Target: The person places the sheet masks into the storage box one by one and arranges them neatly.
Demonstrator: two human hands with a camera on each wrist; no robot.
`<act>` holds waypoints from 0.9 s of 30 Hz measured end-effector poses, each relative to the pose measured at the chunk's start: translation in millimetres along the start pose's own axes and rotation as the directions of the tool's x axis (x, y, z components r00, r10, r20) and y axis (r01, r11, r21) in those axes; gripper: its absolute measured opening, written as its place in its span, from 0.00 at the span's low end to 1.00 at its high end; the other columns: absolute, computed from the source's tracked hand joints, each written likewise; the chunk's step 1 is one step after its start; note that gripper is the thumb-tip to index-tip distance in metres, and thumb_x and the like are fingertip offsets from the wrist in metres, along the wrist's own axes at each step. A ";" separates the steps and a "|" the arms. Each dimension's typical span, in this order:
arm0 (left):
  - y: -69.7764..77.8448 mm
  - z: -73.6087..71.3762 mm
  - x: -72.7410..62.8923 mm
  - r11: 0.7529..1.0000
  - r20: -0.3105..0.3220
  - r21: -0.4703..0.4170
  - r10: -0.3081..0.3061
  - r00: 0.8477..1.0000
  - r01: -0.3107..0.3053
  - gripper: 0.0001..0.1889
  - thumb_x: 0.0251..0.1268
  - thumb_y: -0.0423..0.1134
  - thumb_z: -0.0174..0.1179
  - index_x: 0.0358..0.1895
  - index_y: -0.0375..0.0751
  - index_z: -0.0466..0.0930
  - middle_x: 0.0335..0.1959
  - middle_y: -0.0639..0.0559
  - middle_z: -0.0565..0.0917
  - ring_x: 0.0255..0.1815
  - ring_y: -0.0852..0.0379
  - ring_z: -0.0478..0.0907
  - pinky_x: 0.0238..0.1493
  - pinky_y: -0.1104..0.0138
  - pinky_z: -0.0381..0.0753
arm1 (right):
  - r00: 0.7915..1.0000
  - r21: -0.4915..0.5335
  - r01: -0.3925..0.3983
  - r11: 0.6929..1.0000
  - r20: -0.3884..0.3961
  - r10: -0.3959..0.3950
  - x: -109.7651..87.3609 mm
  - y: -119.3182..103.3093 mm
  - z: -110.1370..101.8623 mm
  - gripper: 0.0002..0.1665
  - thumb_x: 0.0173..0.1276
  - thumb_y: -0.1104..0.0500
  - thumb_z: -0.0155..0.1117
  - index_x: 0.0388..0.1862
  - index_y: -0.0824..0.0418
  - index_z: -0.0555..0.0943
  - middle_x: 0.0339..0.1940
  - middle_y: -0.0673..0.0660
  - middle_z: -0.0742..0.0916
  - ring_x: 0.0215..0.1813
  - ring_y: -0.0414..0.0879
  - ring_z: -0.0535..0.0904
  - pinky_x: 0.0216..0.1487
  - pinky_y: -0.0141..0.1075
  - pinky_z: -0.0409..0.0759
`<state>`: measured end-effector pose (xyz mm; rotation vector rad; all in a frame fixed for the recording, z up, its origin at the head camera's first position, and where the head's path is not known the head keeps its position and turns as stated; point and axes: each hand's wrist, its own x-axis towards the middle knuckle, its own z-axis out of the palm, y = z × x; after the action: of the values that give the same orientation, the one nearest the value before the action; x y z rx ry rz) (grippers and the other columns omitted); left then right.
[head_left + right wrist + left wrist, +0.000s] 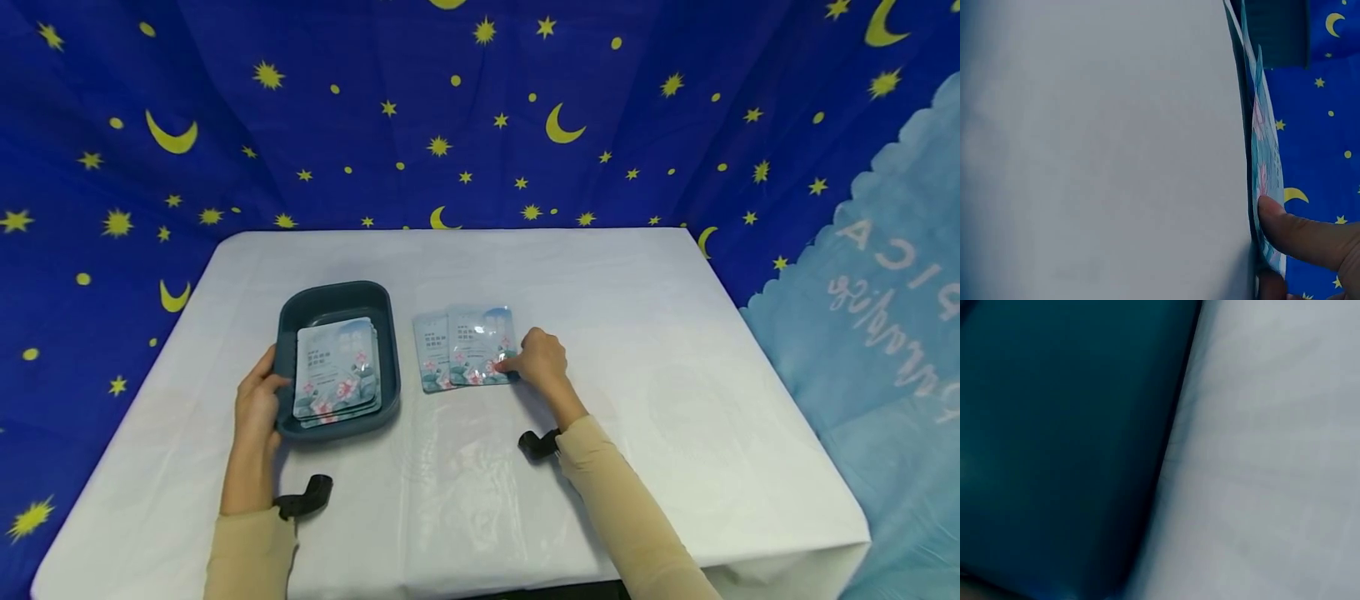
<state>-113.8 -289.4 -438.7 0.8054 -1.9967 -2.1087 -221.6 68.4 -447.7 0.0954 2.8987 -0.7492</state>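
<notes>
A dark teal plastic tray (285,333) stands at the left of the table, with a stack of pale blue flat sachets (337,367) printed with pink flowers inside it. At the tray's left side, my left hand (257,404) grips the wall, thumb over the rim. To the right of the tray, two more such sachets overlap. My right hand (542,360) pinches the upper sachet (480,342) at its lower right edge; in the right wrist view the thumb (1304,234) lies on its printed face and a fingertip shows below. The lower sachet (432,358) sticks out to the left.
A white cloth (675,375) covers the table. Behind it hangs a blue curtain (480,108) with yellow moons and stars. Light blue fabric with lettering (885,333) hangs at the right. Black wrist-worn pieces (309,496) show beneath both forearms.
</notes>
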 end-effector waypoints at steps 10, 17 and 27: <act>-1.4 -0.1 0.1 1.000 0.004 -0.011 0.021 1.000 -0.021 0.34 0.68 0.26 0.36 0.78 0.47 0.49 0.80 0.57 0.48 0.80 0.63 0.40 0.78 0.66 0.38 | 0.999 0.218 0.039 0.975 -0.044 -0.030 3.7 13.2 6.5 0.13 0.55 0.55 0.76 0.22 0.60 0.81 0.19 0.54 0.83 0.21 0.43 0.75 0.24 0.33 0.69; -1.8 -0.2 0.1 0.999 0.006 -0.023 0.024 1.000 -0.024 0.34 0.68 0.26 0.36 0.78 0.48 0.50 0.80 0.58 0.49 0.80 0.63 0.40 0.78 0.66 0.39 | 1.000 0.530 -0.010 0.848 0.014 0.003 6.3 22.1 5.4 0.09 0.63 0.65 0.67 0.39 0.71 0.85 0.35 0.67 0.88 0.16 0.37 0.81 0.24 0.30 0.81; -0.9 1.2 0.6 0.999 0.004 -0.019 0.029 1.000 -0.029 0.35 0.67 0.25 0.36 0.78 0.46 0.50 0.80 0.56 0.49 0.80 0.63 0.41 0.78 0.67 0.40 | 0.999 0.716 -0.037 0.697 0.014 0.039 3.5 26.7 -9.3 0.12 0.66 0.67 0.64 0.46 0.74 0.83 0.36 0.66 0.87 0.17 0.36 0.82 0.26 0.29 0.82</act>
<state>-114.6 -288.5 -439.7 0.7650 -1.9756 -2.1122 -223.6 96.3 -452.9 0.2358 2.3964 -1.8279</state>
